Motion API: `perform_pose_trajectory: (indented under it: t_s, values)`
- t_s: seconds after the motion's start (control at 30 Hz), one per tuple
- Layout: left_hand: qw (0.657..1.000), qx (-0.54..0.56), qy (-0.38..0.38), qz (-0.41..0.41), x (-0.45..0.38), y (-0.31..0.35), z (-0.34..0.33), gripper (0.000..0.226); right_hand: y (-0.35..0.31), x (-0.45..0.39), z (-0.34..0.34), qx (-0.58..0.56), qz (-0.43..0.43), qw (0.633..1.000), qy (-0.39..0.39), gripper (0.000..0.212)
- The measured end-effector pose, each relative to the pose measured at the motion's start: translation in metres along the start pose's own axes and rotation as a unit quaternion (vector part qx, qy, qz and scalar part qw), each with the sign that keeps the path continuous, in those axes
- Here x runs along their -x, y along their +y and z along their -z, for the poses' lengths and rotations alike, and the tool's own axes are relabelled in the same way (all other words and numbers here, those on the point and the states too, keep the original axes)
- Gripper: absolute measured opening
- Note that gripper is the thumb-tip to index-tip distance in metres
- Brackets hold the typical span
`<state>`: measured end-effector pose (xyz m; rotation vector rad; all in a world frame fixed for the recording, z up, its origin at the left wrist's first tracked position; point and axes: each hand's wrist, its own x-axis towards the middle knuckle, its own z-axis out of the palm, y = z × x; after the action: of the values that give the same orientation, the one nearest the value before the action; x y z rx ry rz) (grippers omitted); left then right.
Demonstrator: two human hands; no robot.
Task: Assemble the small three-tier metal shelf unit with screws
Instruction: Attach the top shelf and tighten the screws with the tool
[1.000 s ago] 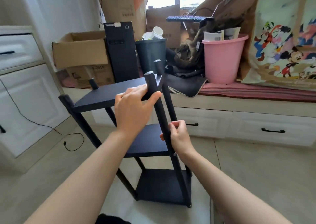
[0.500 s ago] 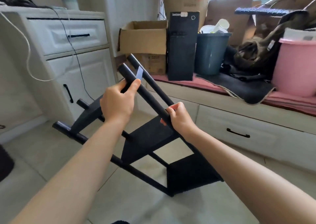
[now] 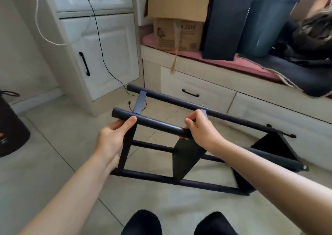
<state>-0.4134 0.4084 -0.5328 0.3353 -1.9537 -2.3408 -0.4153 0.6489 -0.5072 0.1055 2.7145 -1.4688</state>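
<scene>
Left grip (image 3: 112, 138) and right grip (image 3: 201, 129) both clenched on near upper post (image 3: 158, 125) of shelf unit (image 3: 186, 154), tipped sideways on floor (image 3: 62, 145).

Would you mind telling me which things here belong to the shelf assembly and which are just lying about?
Part of the job:
- black shelf unit, lying on its side
- left hand and right hand, both gripping its upper post

Lying about:
- cardboard boxes
- dark bin
- black cable
- white cabinet
</scene>
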Motion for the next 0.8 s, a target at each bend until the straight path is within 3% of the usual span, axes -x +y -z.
perform_pose_trajectory:
  t_s: [0.1,0.33,0.53,0.7,0.8]
  values:
    - [0.997,0.047,0.004,0.057,0.011,-0.053,0.003,0.045,0.037,0.001,-0.010,0.055,-0.005,0.998,0.004,0.015]
    - [0.985,0.112,-0.016,0.129,0.027,-0.123,0.002,0.030,0.089,0.007,-0.018,0.107,-0.032,0.993,-0.027,0.014]
    - [0.982,0.137,-0.019,0.132,0.023,-0.134,0.003,0.029,0.101,0.006,-0.017,0.123,-0.040,0.991,-0.031,0.013]
    - [0.985,0.121,-0.028,0.119,0.022,-0.133,0.011,0.058,0.097,-0.002,-0.013,0.186,-0.048,0.978,-0.081,0.015]
    - [0.990,0.082,-0.030,0.111,0.020,-0.130,0.017,0.056,0.092,-0.012,-0.013,0.179,-0.046,0.977,-0.110,0.013]
